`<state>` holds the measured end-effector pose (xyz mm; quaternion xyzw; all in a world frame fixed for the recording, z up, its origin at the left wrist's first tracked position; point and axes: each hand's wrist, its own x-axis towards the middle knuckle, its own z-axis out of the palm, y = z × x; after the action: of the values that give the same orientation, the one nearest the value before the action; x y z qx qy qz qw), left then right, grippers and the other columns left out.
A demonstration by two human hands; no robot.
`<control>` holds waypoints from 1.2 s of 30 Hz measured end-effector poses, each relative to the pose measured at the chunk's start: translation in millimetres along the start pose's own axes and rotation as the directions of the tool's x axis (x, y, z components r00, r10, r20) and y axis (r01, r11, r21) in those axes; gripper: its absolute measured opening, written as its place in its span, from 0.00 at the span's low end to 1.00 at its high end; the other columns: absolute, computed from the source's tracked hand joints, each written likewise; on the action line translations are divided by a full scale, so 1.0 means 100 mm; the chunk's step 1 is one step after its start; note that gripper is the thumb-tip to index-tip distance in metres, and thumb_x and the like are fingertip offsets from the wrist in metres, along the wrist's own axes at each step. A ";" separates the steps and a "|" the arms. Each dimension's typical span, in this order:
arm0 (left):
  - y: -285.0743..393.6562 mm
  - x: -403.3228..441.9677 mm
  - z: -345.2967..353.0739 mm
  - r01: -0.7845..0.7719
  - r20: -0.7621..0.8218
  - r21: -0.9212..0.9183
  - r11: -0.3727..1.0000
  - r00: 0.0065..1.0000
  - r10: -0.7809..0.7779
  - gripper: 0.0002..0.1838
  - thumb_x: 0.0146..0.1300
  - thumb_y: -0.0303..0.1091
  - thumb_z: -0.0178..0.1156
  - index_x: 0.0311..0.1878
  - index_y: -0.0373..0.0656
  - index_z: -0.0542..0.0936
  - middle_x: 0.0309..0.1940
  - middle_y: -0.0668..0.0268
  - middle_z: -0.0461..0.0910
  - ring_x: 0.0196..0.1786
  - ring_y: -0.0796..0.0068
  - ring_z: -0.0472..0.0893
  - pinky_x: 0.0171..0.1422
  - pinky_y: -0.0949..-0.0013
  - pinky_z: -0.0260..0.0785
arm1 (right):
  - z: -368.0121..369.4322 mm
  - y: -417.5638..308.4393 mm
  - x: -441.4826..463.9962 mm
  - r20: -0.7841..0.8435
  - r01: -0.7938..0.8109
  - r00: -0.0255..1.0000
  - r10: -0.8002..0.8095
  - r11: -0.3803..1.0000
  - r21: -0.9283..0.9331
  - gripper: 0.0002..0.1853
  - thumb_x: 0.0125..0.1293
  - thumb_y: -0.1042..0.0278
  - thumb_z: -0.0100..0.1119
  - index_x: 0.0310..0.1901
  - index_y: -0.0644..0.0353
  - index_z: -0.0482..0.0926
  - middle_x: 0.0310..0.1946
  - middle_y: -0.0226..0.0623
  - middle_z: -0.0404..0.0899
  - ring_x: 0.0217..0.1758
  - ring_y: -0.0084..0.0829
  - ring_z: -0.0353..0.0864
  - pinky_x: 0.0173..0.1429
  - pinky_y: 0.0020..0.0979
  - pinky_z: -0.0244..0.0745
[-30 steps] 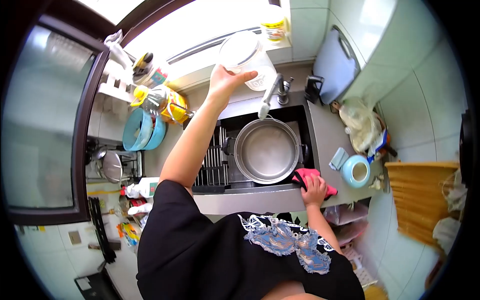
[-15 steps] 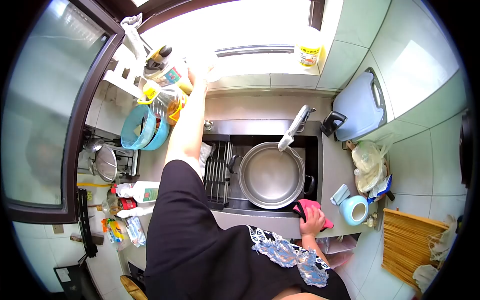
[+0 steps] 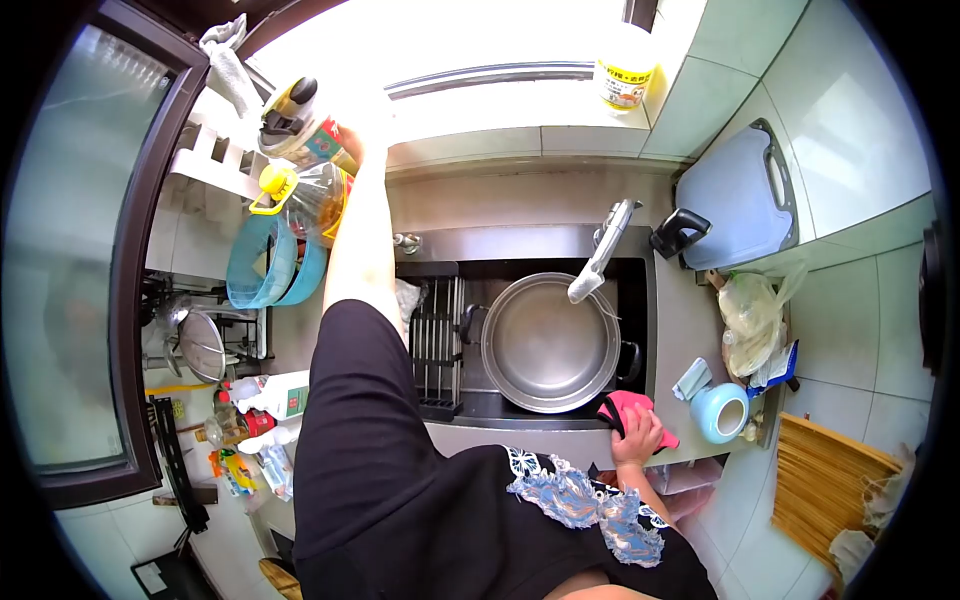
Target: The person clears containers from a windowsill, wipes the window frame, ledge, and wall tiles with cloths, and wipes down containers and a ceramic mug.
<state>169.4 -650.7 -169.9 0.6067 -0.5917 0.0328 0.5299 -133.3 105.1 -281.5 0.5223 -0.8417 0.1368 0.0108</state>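
My left arm stretches up to the window ledge, where my left hand is washed out by the bright light. It is beside a container with a red and green label; its fingers and anything in them cannot be made out. My right hand rests at the sink's front edge, its fingers over a pink cloth with black trim. A wide metal pot with black handles sits in the dark sink, below the faucet. Left of the pot lies a metal rack.
An oil bottle and blue basins stand left of my arm. A yellow-labelled tub is on the ledge. At the right are a cutting board, a plastic bag and a light blue jar. White bottles lie left.
My left hand has moved left along the ledge from above the sink, where it held a clear tub that I can no longer make out. My right hand stays on the pink cloth. The view has shifted.
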 end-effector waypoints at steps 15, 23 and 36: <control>-0.03 -0.16 -0.17 0.116 0.149 0.152 0.982 0.979 -0.139 0.14 0.69 0.31 0.62 0.54 0.37 0.78 0.52 0.55 0.83 0.49 0.61 0.85 0.55 0.61 0.78 | -0.06 0.09 -0.08 0.040 -0.043 0.998 0.042 0.998 0.038 0.36 0.39 0.57 0.78 0.57 0.39 0.81 0.63 0.26 0.77 0.67 0.42 0.72 0.69 0.51 0.67; 1.00 -0.05 -0.47 0.417 0.015 0.121 0.901 0.907 -0.422 0.15 0.68 0.29 0.62 0.55 0.37 0.77 0.52 0.55 0.82 0.48 0.59 0.84 0.54 0.61 0.78 | -0.02 0.23 -0.16 0.025 -0.051 0.998 0.050 0.997 0.064 0.35 0.43 0.53 0.78 0.59 0.39 0.82 0.65 0.24 0.75 0.70 0.37 0.69 0.70 0.47 0.66; 3.91 -5.15 -1.99 0.200 0.740 -0.656 0.728 -0.023 0.673 0.55 0.45 0.29 0.84 0.77 0.41 0.64 0.69 0.52 0.71 0.70 0.52 0.73 0.73 0.52 0.70 | 0.26 0.46 -0.32 -0.022 -0.029 0.999 0.033 0.984 0.174 0.33 0.45 0.51 0.78 0.57 0.42 0.82 0.62 0.24 0.76 0.68 0.36 0.69 0.70 0.46 0.67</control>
<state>-161.6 -60.9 -190.7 0.1210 -0.8597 -0.4845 0.1078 -156.2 146.2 -322.0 0.5064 -0.8343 0.2163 -0.0263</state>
